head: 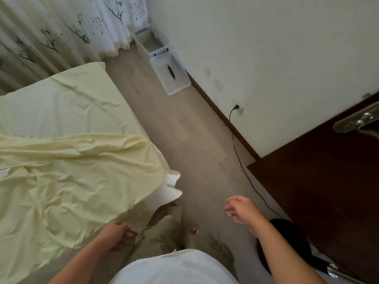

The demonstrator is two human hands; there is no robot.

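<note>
A pale yellow bed sheet (82, 181) lies wrinkled over the bed at the left, with a bunched fold running across its middle. My left hand (119, 235) is at the sheet's near corner, fingers curled around the hanging edge of the fabric. My right hand (242, 209) hovers over the floor to the right of the bed, fingers loosely bent, holding nothing. The white mattress corner (172, 191) shows under the sheet.
A wooden floor strip (184, 130) runs between the bed and the white wall. A clear plastic bin (170, 74) stands by the wall, a black cable (238, 152) trails from a socket, and a dark wooden door (328, 181) stands at the right. Curtains (51, 33) hang behind the bed.
</note>
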